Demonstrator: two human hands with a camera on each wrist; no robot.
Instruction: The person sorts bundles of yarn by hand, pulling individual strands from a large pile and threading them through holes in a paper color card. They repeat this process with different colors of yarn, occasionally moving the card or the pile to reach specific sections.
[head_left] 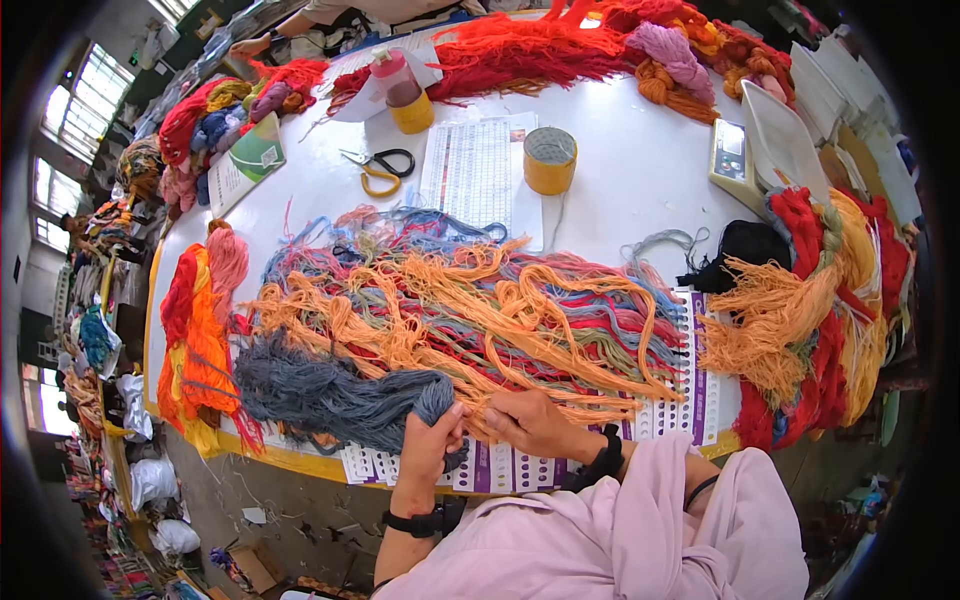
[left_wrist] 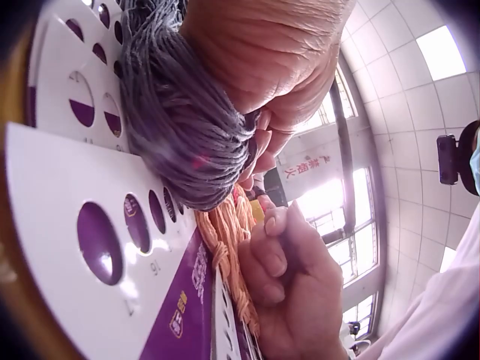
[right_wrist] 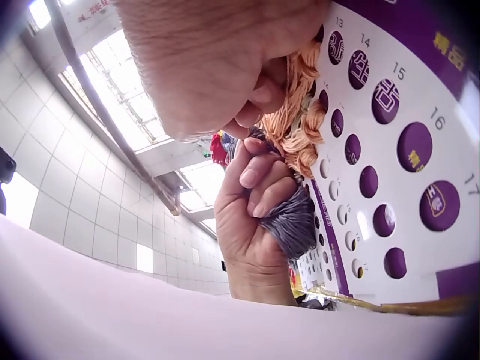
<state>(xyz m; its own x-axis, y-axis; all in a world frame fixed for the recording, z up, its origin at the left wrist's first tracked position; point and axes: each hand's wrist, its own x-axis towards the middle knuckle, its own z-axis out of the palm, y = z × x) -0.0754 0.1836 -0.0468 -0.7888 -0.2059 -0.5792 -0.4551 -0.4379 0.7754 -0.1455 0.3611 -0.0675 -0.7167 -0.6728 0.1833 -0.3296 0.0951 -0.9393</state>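
My left hand [head_left: 425,445] grips one end of a thick dark blue-grey thread skein [head_left: 330,390], which trails leftward over the table. In the left wrist view, its looped end bulges below the curled fingers. Just right of it is my right hand [head_left: 535,422], fingers curled, with thumb and forefinger tips together facing the left hand. I cannot tell whether a fine strand lies in that pinch. Orange thread hanks [head_left: 530,320] lie beyond both hands over red, green and blue threads. White and purple cards with punched holes [left_wrist: 97,240] lie under the hands.
Scissors [head_left: 380,172], a printed sheet [head_left: 470,170] and a yellow-banded spool [head_left: 550,165] lie farther back. A scale [head_left: 735,160] stands at right. Red hanks [head_left: 540,50] line the back; other hanks [head_left: 200,330] hang over the left edge and more [head_left: 810,320] lie at right.
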